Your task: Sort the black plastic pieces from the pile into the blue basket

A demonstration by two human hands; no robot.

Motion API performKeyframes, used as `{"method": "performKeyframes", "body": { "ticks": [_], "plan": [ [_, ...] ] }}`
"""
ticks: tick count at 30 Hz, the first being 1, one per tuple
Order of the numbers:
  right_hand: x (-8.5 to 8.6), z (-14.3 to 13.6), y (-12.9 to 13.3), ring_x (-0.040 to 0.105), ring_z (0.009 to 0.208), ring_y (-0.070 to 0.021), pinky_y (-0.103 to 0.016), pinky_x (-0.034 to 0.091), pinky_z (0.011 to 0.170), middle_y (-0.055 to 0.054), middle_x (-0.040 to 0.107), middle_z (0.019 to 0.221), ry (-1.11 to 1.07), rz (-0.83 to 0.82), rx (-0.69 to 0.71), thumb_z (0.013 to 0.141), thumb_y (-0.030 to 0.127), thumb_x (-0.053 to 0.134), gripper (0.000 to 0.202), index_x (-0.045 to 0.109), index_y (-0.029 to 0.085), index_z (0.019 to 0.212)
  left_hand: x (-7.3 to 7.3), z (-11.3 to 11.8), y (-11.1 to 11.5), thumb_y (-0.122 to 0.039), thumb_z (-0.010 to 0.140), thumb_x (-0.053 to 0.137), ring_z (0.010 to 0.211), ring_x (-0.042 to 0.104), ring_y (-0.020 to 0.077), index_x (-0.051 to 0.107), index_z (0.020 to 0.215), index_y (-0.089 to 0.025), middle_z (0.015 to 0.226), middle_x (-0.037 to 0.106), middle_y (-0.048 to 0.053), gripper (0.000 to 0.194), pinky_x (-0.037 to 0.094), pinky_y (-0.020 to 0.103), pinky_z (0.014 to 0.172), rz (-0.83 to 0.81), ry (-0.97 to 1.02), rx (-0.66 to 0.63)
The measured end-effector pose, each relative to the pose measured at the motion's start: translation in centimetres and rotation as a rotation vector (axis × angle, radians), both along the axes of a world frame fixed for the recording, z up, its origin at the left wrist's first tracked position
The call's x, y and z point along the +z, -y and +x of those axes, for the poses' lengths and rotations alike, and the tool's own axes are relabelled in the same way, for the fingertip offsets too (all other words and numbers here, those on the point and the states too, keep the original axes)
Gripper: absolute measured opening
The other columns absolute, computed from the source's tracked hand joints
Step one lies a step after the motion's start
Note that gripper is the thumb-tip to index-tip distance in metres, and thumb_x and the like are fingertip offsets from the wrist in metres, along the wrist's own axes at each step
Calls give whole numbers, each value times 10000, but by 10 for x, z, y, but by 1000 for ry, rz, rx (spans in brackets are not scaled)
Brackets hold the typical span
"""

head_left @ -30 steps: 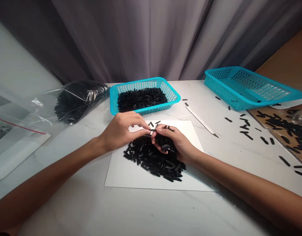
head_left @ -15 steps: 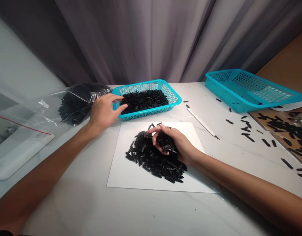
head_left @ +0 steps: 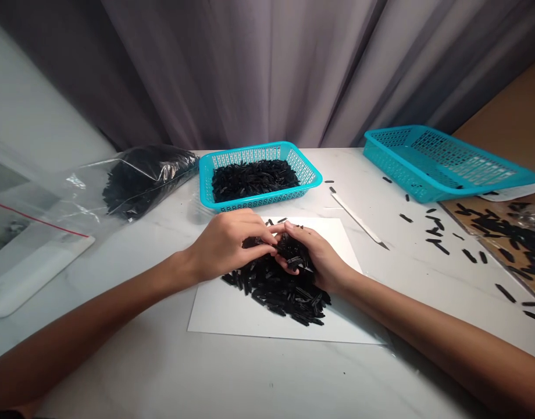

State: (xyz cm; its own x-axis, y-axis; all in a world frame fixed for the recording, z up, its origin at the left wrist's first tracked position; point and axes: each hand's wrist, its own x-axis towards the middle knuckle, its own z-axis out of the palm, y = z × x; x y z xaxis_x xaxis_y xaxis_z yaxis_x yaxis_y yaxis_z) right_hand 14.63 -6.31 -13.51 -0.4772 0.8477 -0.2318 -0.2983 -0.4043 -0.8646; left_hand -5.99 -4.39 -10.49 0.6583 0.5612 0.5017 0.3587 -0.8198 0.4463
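My right hand [head_left: 313, 253] is curled around a bunch of small black strip-like pieces [head_left: 291, 247], held just over a heap of the same kind. Against that bunch, the thumb and fingertips of my left hand [head_left: 236, 241] are pinched together; whatever lies between them is too small to make out. The heap of black pieces [head_left: 285, 294] spreads over a white sheet [head_left: 224, 317]. Behind my hands stands a blue plastic basket [head_left: 259, 202], partly filled with more black pieces [head_left: 254, 177].
A clear zip bag [head_left: 141, 180] full of black material lies at the left. At the right are a craft knife [head_left: 359, 218], a second blue basket [head_left: 424, 186] and scattered black pieces [head_left: 435, 227]. A grey curtain [head_left: 250, 75] hangs behind the table.
My left hand has moved from the near basket's left end, right and toward me, to the bunch in my right hand, its fingers now pinched. My right hand has stayed in place.
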Motion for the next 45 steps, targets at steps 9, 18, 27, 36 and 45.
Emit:
{"method": "performKeyframes", "body": {
  "ticks": [9, 18, 27, 36, 45],
  "plan": [
    [-2, 0, 1, 553, 557, -118, -211, 352, 422, -21, 669, 767, 8, 19, -12, 863, 430, 757, 276, 657, 179, 914, 2, -6, -9, -222, 872, 812, 780, 696, 156, 773, 862, -184, 830, 784, 9, 56, 523, 271, 710, 138, 40, 107],
    [-2, -1, 2, 546, 561, -109, -206, 334, 422, 3, 641, 735, 6, 16, -28, 827, 394, 793, 272, 609, 195, 821, 5, -4, -5, -241, 876, 812, 776, 700, 157, 767, 898, -198, 836, 785, 11, 66, 532, 280, 698, 62, 18, 56],
    [-1, -1, 3, 548, 572, -116, -214, 346, 425, 9, 643, 756, 18, 28, -52, 816, 392, 804, 263, 633, 200, 869, 2, -5, -7, -201, 853, 828, 751, 688, 142, 769, 860, -188, 823, 790, 3, 61, 491, 260, 621, 60, 68, 124],
    [-1, -2, 2, 542, 555, -118, -217, 339, 421, 6, 642, 737, 4, 28, -55, 807, 400, 814, 280, 618, 201, 831, 1, -3, -8, -234, 840, 845, 718, 690, 135, 757, 824, -184, 789, 782, 1, 103, 484, 248, 597, 45, 79, 152],
    [-3, 0, 2, 545, 564, -119, -214, 342, 421, 8, 642, 745, 5, 37, -69, 815, 403, 810, 271, 623, 208, 836, 5, -6, -9, -207, 863, 819, 741, 703, 143, 774, 898, -196, 833, 796, 7, 58, 496, 253, 600, 60, 73, 147]
  ]
}}
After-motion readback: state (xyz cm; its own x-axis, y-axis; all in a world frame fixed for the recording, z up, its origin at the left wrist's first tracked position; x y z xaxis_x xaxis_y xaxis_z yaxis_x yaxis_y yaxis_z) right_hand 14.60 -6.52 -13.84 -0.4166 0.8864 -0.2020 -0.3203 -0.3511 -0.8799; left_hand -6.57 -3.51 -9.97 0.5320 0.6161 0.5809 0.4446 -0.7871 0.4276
